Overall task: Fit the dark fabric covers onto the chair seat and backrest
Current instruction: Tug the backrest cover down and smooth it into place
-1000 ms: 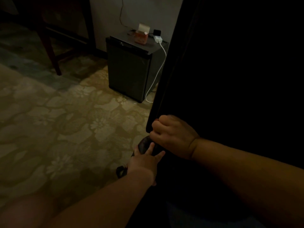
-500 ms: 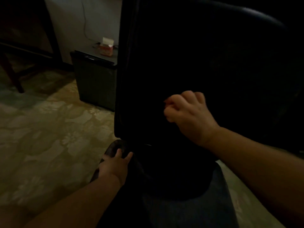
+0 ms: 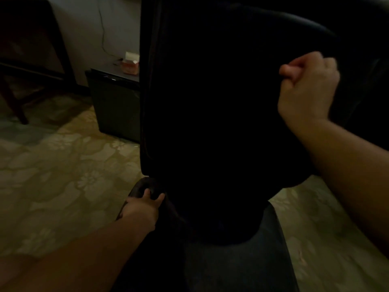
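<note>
A dark fabric cover (image 3: pixel 210 98) hangs over the chair backrest and fills the middle of the view; its lower edge ends just above the seat. My right hand (image 3: pixel 307 89) is a fist pinching the cover at its right side, high up. My left hand (image 3: pixel 143 205) grips the chair's dark armrest (image 3: pixel 141 186) low at the left, just below the cover's bottom left corner. The seat (image 3: pixel 242 260) shows dark grey-blue below the backrest. The room is dim, and folds in the fabric are hard to make out.
A small dark cabinet (image 3: pixel 113 106) stands behind the chair at the left, with a pink box (image 3: pixel 131 66) on top and a cable on the wall above. Dark wooden furniture legs (image 3: pixel 19 102) stand far left. Patterned carpet (image 3: pixel 63 175) covers the floor.
My right hand has moved up and to the right along the cover, still pinching the fabric. The view has swung left, showing more of the backrest. My left hand stays on the armrest.
</note>
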Demonstrator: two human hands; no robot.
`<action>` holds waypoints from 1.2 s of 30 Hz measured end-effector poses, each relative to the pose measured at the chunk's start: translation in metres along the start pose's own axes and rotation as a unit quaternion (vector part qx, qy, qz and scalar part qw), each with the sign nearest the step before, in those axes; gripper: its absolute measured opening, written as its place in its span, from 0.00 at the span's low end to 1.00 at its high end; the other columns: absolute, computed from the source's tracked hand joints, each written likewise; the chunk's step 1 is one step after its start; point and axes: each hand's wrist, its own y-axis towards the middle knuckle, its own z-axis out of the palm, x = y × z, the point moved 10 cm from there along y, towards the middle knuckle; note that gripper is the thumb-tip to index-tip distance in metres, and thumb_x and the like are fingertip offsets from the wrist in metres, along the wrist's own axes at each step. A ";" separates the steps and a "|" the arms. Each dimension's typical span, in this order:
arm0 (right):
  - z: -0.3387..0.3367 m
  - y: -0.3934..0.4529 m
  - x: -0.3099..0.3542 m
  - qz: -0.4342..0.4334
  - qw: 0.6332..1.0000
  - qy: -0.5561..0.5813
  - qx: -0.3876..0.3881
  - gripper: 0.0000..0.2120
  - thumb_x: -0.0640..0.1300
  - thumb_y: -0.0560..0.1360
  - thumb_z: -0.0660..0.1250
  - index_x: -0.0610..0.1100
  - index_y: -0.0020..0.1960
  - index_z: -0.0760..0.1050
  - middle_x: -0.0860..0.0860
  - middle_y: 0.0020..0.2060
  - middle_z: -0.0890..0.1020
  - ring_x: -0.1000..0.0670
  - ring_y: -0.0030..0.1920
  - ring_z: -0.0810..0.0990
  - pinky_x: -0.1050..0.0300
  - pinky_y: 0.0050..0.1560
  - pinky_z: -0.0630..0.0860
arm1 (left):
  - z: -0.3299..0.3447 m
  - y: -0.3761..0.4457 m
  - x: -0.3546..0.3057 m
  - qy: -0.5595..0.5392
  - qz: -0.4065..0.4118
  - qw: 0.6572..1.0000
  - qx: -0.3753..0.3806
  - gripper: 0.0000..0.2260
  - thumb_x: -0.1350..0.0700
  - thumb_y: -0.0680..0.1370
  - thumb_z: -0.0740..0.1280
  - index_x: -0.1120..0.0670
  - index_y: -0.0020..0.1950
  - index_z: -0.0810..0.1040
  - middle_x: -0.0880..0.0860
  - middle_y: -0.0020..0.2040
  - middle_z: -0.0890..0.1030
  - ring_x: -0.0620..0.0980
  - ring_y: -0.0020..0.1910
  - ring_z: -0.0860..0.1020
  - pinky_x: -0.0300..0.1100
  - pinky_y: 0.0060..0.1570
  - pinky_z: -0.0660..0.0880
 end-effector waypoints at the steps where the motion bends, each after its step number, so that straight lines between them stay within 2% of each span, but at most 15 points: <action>1: 0.009 0.002 0.007 0.003 1.000 -0.001 -0.006 0.11 0.47 0.80 0.65 0.46 0.61 0.78 0.41 0.62 0.76 0.39 0.63 0.73 0.58 0.59 0.63 | 0.002 0.001 0.000 0.008 -0.003 1.000 0.016 0.54 0.38 0.73 0.73 0.35 0.83 0.35 0.55 0.87 0.44 0.65 0.85 0.51 0.67 0.65 0.74; 3: 0.030 0.000 0.026 -0.008 1.000 0.005 -0.011 0.10 0.47 0.80 0.65 0.46 0.59 0.79 0.42 0.60 0.77 0.40 0.61 0.73 0.56 0.59 0.65 | 0.007 0.005 -0.002 0.026 0.011 0.999 0.031 0.47 0.37 0.76 0.72 0.37 0.85 0.44 0.52 0.87 0.40 0.68 0.85 0.48 0.71 0.66 0.72; 5: 0.052 -0.009 0.048 -0.047 0.999 0.023 -0.004 0.09 0.46 0.80 0.66 0.44 0.56 0.80 0.42 0.55 0.78 0.39 0.56 0.74 0.49 0.57 0.71 | 0.009 0.004 -0.004 0.055 0.024 0.998 0.023 0.46 0.37 0.78 0.70 0.42 0.86 0.44 0.53 0.87 0.42 0.68 0.85 0.48 0.71 0.67 0.70; 8: 0.077 -0.048 0.085 -0.173 0.983 0.064 0.014 0.05 0.43 0.79 0.68 0.42 0.48 0.80 0.40 0.47 0.77 0.37 0.49 0.75 0.44 0.48 0.72 | 0.003 -0.005 -0.007 0.067 0.025 0.997 0.008 0.50 0.37 0.78 0.71 0.44 0.86 0.39 0.54 0.88 0.46 0.64 0.86 0.48 0.70 0.68 0.70; 10: 0.095 -0.089 0.097 -0.249 0.963 0.088 0.064 0.03 0.41 0.77 0.69 0.42 0.47 0.80 0.41 0.47 0.77 0.37 0.48 0.75 0.44 0.47 0.72 | 0.002 -0.008 -0.005 0.071 0.022 0.997 0.023 0.50 0.37 0.79 0.70 0.44 0.85 0.35 0.52 0.88 0.45 0.61 0.86 0.44 0.71 0.68 0.69; 13: 0.141 -0.169 0.067 -0.307 0.927 0.052 0.208 0.03 0.42 0.75 0.69 0.45 0.44 0.81 0.43 0.46 0.79 0.36 0.47 0.77 0.45 0.46 0.75 | 0.000 -0.013 -0.005 0.035 0.029 0.998 0.043 0.50 0.39 0.80 0.69 0.42 0.84 0.31 0.53 0.88 0.42 0.60 0.86 0.40 0.73 0.71 0.65; 16: 0.183 -0.266 -0.010 -0.291 0.878 -0.011 0.379 0.06 0.43 0.69 0.64 0.46 0.38 0.80 0.44 0.42 0.80 0.36 0.43 0.81 0.45 0.41 0.80 | 0.001 -0.016 0.001 -0.006 0.019 0.999 0.026 0.51 0.39 0.79 0.71 0.39 0.84 0.33 0.59 0.87 0.40 0.61 0.86 0.44 0.72 0.75 0.59; 17: 0.186 -0.294 -0.033 -0.277 0.871 -0.030 0.404 0.07 0.42 0.66 0.64 0.47 0.37 0.81 0.45 0.41 0.82 0.35 0.43 0.82 0.43 0.43 0.82 | 0.003 -0.017 0.004 -0.009 0.014 1.000 0.022 0.50 0.39 0.79 0.71 0.38 0.84 0.34 0.60 0.86 0.39 0.61 0.86 0.46 0.71 0.77 0.58; 19: 0.177 -0.330 -0.072 -0.182 0.885 -0.027 0.427 0.08 0.41 0.63 0.67 0.51 0.36 0.83 0.50 0.41 0.84 0.38 0.45 0.84 0.44 0.49 0.82 | 0.005 -0.017 0.005 -0.015 0.013 1.000 0.014 0.50 0.38 0.78 0.71 0.36 0.84 0.35 0.60 0.86 0.39 0.63 0.86 0.48 0.70 0.78 0.57; 21: 0.150 -0.346 -0.087 -0.031 0.907 0.022 0.420 0.11 0.40 0.66 0.70 0.53 0.44 0.83 0.52 0.48 0.83 0.42 0.50 0.81 0.49 0.53 0.80 | 0.004 -0.015 0.006 -0.034 0.014 0.999 0.011 0.49 0.39 0.78 0.72 0.35 0.84 0.35 0.60 0.86 0.39 0.66 0.85 0.48 0.71 0.78 0.57; 24: 0.114 -0.356 -0.072 0.051 0.907 0.081 0.411 0.22 0.39 0.67 0.76 0.52 0.59 0.80 0.54 0.58 0.77 0.51 0.55 0.79 0.54 0.58 0.80 | 0.001 -0.021 0.006 -0.044 0.007 0.999 0.018 0.45 0.41 0.81 0.69 0.34 0.84 0.37 0.60 0.86 0.40 0.67 0.85 0.49 0.70 0.78 0.56; 27: 0.083 -0.358 -0.052 0.053 0.906 0.108 0.406 0.27 0.40 0.68 0.79 0.53 0.64 0.77 0.56 0.62 0.71 0.57 0.57 0.74 0.62 0.59 0.75 | -0.002 -0.051 -0.004 -0.091 0.022 0.995 -0.012 0.39 0.38 0.82 0.67 0.32 0.84 0.44 0.58 0.87 0.44 0.70 0.84 0.48 0.70 0.77 0.59; 32: 0.064 -0.395 -0.033 0.018 0.888 0.102 0.449 0.17 0.47 0.71 0.78 0.55 0.59 0.82 0.57 0.59 0.69 0.56 0.55 0.75 0.61 0.56 0.79 | -0.002 -0.125 -0.045 -0.146 0.041 0.988 0.002 0.42 0.36 0.79 0.71 0.35 0.85 0.49 0.53 0.88 0.42 0.69 0.84 0.43 0.75 0.75 0.59; 34: 0.060 -0.410 -0.028 0.021 0.878 0.073 0.472 0.18 0.52 0.73 0.76 0.57 0.62 0.81 0.56 0.61 0.70 0.54 0.60 0.74 0.59 0.61 0.77 | 0.002 -0.148 -0.061 -0.149 0.059 0.987 0.012 0.43 0.36 0.78 0.72 0.36 0.85 0.49 0.52 0.88 0.42 0.67 0.85 0.42 0.78 0.74 0.58; 36: 0.056 -0.426 -0.026 0.040 0.858 0.021 0.511 0.26 0.58 0.75 0.75 0.62 0.71 0.74 0.54 0.70 0.67 0.50 0.71 0.68 0.56 0.72 0.70 | 0.010 -0.169 -0.071 -0.142 0.079 0.986 0.029 0.44 0.37 0.78 0.73 0.36 0.85 0.49 0.51 0.87 0.40 0.66 0.85 0.41 0.80 0.73 0.57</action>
